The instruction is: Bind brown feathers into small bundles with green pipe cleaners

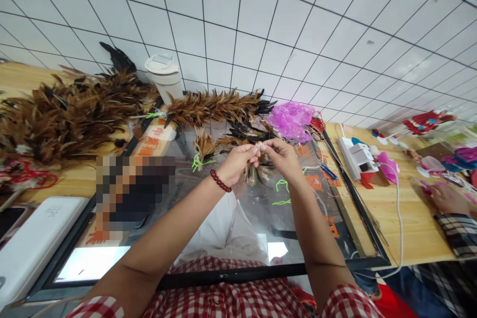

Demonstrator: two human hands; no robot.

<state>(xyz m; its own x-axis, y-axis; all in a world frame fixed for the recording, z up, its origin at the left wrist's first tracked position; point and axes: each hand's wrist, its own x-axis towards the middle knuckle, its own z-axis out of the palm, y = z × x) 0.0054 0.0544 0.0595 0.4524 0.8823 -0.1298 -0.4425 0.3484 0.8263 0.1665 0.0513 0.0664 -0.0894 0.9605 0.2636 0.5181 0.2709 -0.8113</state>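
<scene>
White tiled wall (223, 15) behind a wooden counter (413, 238). Left hand (240, 158), right hand (281, 155): fingertips pinching one small pale piece (258, 145), midway between both, neither nearer; its axis I cannot tell. Just beyond: loose dark feathers (248, 131). Farther, ahead of the left hand: brown feather garland (219, 108), long axis crosswise.

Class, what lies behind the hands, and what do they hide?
Behind the left hand and right hand lie dark feathers, then a brown feathered strip and purple bag. Both mostly cover a small pale piece; whatever is directly underneath is hidden.
</scene>
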